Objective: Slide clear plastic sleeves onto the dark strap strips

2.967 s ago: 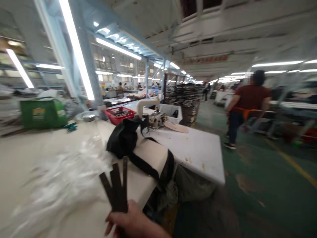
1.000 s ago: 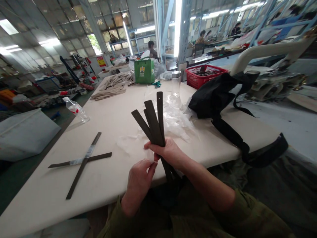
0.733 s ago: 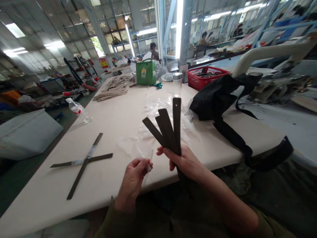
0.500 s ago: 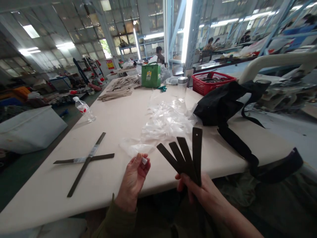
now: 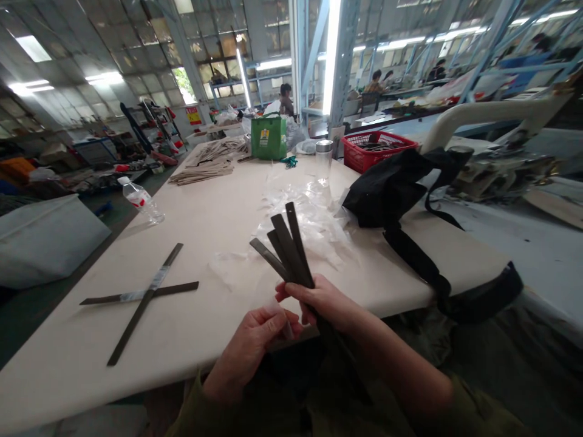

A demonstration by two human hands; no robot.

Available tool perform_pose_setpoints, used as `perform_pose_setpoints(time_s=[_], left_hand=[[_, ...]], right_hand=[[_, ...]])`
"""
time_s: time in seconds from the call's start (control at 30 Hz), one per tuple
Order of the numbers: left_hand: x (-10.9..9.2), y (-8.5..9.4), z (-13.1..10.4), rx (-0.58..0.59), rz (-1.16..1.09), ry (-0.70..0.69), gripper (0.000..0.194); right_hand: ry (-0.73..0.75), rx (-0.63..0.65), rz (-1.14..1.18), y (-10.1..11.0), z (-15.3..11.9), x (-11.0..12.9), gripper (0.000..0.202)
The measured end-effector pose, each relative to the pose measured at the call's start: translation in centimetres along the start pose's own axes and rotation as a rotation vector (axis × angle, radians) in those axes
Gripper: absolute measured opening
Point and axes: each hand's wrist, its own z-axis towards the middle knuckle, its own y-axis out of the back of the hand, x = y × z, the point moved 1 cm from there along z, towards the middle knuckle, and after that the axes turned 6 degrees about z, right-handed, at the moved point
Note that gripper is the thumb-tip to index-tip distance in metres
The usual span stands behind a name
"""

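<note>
My right hand [image 5: 314, 297] is closed round several dark flat strips [image 5: 285, 243], fanned out at their upper ends; one has a small hole near its tip. Their lower ends hang into shadow below the table edge. Close beside it, my left hand [image 5: 259, 334] pinches a small whitish translucent piece of plastic film [image 5: 277, 312]. The fingers of both hands nearly meet, and whether they touch I cannot tell. On the table to the left lie two crossed strip bundles [image 5: 148, 297], each with a clear wrap round its middle.
Crumpled clear plastic bags [image 5: 314, 224] lie ahead on the table [image 5: 191, 212]. A plastic bottle [image 5: 141, 200] stands left. Farther back are brown strips [image 5: 204, 170], a green bag [image 5: 268, 138], a glass jar [image 5: 323, 161] and a red basket [image 5: 378, 152]. A black bag [image 5: 387, 188] lies right.
My right hand has moved left with the strips. My left hand has come right and down to meet it, and more of the plastic film shows. The view has shifted slightly.
</note>
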Motion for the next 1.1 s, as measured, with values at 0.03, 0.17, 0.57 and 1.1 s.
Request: perform_pose_setpoints(time_s=[0.03, 0.17, 0.57, 1.1], left_hand=[[-0.1, 0.0, -0.2, 0.009, 0.060, 0.019, 0.029], [0.0, 0.4, -0.8, -0.025, 0.262, 0.065, 0.030], [0.8, 0.8, -0.3, -0.112, -0.154, 0.052, 0.036], [0.6, 1.3, -0.3, -0.162, 0.070, -0.043, 0.034]], right_hand=[[-0.010, 0.018, 0.021, -0.4, 0.6, 0.3, 0.037], [0.023, 0.041, 0.024, -1.7, 2.0, 1.2, 0.022], [0.101, -0.026, -0.006, -1.9, 1.8, 0.6, 0.011], [0.149, -0.019, -0.091, -2.0, 1.2, 0.1, 0.008]])
